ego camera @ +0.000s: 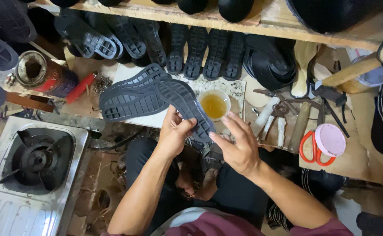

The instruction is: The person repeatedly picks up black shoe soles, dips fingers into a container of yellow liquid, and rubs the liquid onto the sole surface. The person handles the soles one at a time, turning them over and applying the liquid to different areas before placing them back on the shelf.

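The shoe sole [180, 102] you are working on is dark, treads up, held out over the edge of the workbench [366, 153], with its far end lying across a second sole [132, 98] that rests on the bench. Biggest around you is that wooden bench, then the steel gas stove [30, 175] down at your left, then the row of black soles [191, 48] standing under the shelf [244, 19]. Your left hand [175, 131] is closed on the near end of the sole, thumb on top and fingers wrapped under it. Your right hand [239, 146] hangs just beside that same end with its fingers spread loose, gripping nothing; whether a fingertip touches the sole you cannot tell. Just past the sole stands a small white cup [214, 104] of yellowish liquid. Further right lie orange-handled scissors [313, 150] under a round pink lid [330, 139].
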Demonstrator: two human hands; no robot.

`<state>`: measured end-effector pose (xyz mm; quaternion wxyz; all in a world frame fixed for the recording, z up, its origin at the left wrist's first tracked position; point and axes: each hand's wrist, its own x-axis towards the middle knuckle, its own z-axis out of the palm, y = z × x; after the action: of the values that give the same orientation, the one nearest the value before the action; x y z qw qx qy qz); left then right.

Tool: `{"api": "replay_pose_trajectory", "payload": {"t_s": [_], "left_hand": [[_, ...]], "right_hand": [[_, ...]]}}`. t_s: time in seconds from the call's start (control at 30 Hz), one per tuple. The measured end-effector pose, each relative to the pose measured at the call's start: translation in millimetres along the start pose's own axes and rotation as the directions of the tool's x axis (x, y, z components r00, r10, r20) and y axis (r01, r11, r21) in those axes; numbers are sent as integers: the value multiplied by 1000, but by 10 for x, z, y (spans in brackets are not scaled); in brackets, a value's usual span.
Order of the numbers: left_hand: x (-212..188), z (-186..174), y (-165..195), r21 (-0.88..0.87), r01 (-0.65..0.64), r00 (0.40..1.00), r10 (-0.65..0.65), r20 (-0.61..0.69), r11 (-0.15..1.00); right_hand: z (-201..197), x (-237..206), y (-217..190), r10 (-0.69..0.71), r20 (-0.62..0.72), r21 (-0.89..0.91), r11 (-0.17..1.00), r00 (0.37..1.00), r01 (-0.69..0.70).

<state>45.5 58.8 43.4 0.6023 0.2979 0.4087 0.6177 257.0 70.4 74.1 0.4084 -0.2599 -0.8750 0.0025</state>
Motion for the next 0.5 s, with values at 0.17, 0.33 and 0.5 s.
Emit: {"api": "replay_pose_trajectory", "payload": {"t_s": [0.17, 0.33, 0.5], "left_hand": [[-37, 66, -79, 0, -135, 989, 135, -64, 991], [-205, 48, -125, 8, -196, 980, 195, 49, 981], [-365, -387, -130, -295, 20, 946, 77, 314, 955]], "right_hand": [[84, -26, -242, -13, 17, 1, 1000, 1000, 13], [276, -71, -266, 649, 194, 572, 535, 736, -622], [266, -47, 4, 745, 384, 802, 23, 545, -597]]}}
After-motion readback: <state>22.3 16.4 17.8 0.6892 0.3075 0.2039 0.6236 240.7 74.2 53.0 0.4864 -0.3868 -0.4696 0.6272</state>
